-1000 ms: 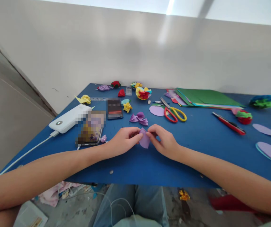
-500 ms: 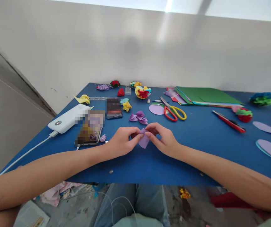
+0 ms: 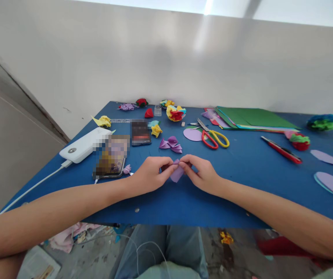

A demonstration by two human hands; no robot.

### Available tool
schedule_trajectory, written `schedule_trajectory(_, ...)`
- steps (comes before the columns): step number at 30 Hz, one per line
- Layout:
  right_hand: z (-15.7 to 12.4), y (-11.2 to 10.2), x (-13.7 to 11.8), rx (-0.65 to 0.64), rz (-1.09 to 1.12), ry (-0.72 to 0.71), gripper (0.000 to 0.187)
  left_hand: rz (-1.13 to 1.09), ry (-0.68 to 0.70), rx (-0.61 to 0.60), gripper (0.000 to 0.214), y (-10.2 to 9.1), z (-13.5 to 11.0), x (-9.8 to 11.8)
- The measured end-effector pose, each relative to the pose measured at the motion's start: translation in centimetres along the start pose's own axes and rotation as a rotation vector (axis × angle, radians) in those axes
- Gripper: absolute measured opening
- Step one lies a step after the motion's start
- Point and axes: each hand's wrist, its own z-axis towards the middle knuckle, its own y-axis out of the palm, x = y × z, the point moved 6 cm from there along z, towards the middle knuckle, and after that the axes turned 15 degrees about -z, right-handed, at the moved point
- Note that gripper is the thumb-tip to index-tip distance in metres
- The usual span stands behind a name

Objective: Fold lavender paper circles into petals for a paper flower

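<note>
Head view: a small folded piece of pale lilac paper [image 3: 175, 176] is held at the near middle of the blue counter [image 3: 207, 209], between the two hands. Its upper left edge is pinched by thumb and fingers of the left hand [image 3: 155, 171], its upper right by those of the right hand [image 3: 200, 170]; the lower part is left uncovered. Such a two-sided pinch is probably used so that the fold cannot spring apart. Whether the hands are touching each other cannot be told, since some fingers are hidden.

Just beyond the hands, a cluster of folded purple paper petals [image 3: 171, 144] is placed, presumably where it can be easily seen and reached. Farther right, a pair of scissors with red and yellow handles [image 3: 216, 138] is laid with its handles toward the near side, perhaps for easy pick-up, and a flat lilac paper disc [image 3: 191, 134] is partly covered by it.

At left, a dark-framed phone with a blurred screen [image 3: 112, 157] is set face up, likely for viewing. Beside it is placed a white rounded power bank [image 3: 82, 147], to which a white cable [image 3: 38, 190] is joined.
</note>
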Motion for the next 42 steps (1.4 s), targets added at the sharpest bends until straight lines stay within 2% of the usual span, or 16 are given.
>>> schedule_trajectory(6, -0.1, 0.1, -0.1, -0.014, -0.006, -0.019, 0.012, 0.009, 0.009, -0.039, 0.031, 0.1, 0.1, -0.2)
schedule_trajectory(13, -0.1, 0.1, -0.2, -0.036, -0.007, -0.017, 0.012, -0.045, 0.018, -0.182, 0.027, 0.9, 0.0, -0.1)
schedule_trajectory(21, 0.0, 0.3, -0.2, -0.106, 0.019, -0.001, 0.016, -0.005, 0.011, -0.066, 0.030, 0.3, 0.0, 0.0)
schedule_trajectory(26, -0.2, 0.3, -0.4, -0.087, 0.013, -0.005, 0.016, -0.103, -0.013, -0.212, 0.022, 1.0, 0.0, -0.2)
schedule_trajectory(28, -0.2, 0.2, -0.4, -0.083, 0.017, -0.003, 0.016, -0.087, -0.002, -0.235, 0.022, 1.1, -0.1, -0.1)
schedule_trajectory(36, 0.0, 0.3, 0.6, -0.050, 0.190, 0.142, 0.011, -0.015, 0.030, -0.105, 0.027, 0.4, 0.0, -0.1)
schedule_trajectory(39, 0.1, 0.1, 0.6, -0.004, 0.245, 0.127, 0.009, 0.032, 0.064, -0.036, 0.030, -0.2, 0.2, -0.1)
schedule_trajectory(42, 0.1, -0.2, 0.2, 0.041, 0.246, 0.086, 0.008, 0.061, 0.105, -0.041, 0.029, -0.3, 0.3, 0.0)
